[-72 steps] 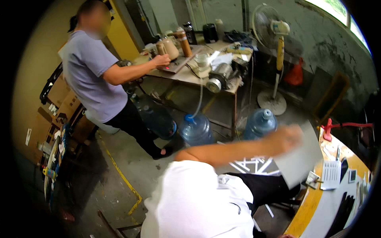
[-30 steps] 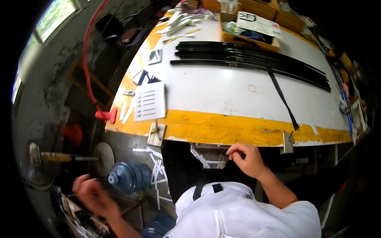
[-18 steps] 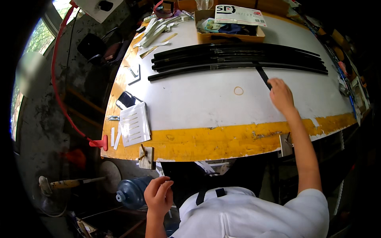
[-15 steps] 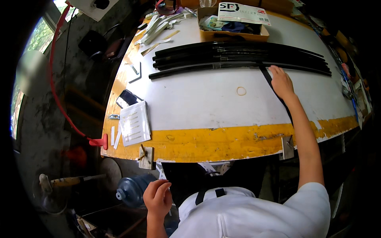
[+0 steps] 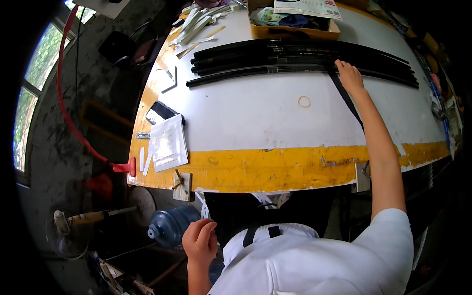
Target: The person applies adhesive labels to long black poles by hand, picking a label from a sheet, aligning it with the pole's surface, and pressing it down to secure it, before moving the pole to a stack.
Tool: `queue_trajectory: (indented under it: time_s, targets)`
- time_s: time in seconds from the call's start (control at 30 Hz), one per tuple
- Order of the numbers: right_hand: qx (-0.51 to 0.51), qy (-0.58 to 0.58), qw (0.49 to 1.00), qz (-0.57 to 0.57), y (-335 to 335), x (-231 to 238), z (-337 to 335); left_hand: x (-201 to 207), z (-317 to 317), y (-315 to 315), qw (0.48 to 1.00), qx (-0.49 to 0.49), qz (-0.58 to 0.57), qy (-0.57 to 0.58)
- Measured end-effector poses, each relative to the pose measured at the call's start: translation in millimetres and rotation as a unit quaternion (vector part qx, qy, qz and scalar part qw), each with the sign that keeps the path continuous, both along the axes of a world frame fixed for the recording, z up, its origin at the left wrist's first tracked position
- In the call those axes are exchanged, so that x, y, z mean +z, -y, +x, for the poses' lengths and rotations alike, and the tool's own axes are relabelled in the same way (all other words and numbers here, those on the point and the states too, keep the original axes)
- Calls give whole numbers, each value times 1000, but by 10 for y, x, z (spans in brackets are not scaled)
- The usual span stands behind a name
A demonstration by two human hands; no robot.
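Observation:
Several long black tubes (image 5: 231, 76) lie side by side across the far half of the white-topped table (image 5: 236, 115), with clear bands around their middle. My right hand (image 5: 350, 78) reaches out to them, its fingers bent over the nearest tube; the fingertips are partly hidden. Beside that hand a black strap (image 5: 347, 98) runs from the tubes toward the table's near side and passes behind my forearm. Low in front of my body, off the table, my left hand (image 5: 200, 239) is closed with curled fingers; whatever it may hold is hidden.
A cardboard box (image 5: 295, 33) of odds and ends stands behind the tubes. A rubber band (image 5: 304, 102) lies mid-table. At left are a phone (image 5: 161, 112), a clear plastic bag (image 5: 168, 143) and a hex key (image 5: 170, 84). Clamps (image 5: 182, 187) grip the near edge.
My right hand has moved slightly away from me, from the strap's upper end onto the nearest tube. My left hand stays curled low by my body. The whole view has shifted a little.

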State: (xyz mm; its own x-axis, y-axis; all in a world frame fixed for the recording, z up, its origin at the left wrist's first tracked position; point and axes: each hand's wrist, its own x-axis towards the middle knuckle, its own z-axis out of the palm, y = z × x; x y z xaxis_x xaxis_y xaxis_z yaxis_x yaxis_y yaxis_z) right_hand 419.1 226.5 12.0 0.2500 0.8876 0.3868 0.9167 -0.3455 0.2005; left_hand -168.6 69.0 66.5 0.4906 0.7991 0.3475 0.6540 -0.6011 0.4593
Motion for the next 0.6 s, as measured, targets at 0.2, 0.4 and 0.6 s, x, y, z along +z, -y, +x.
queue_trajectory:
  time_s: [0.2,0.4,0.6]
  targets:
    - [26,57,998,-24,17,-86,7,-55,-47,132,1000,5,19,3]
    - [61,32,996,49,360,131,55,-25,-32,127,999,1,53,-2]
    - [41,53,998,17,1236,556,-237,-15,-39,-28,991,20,132,1]
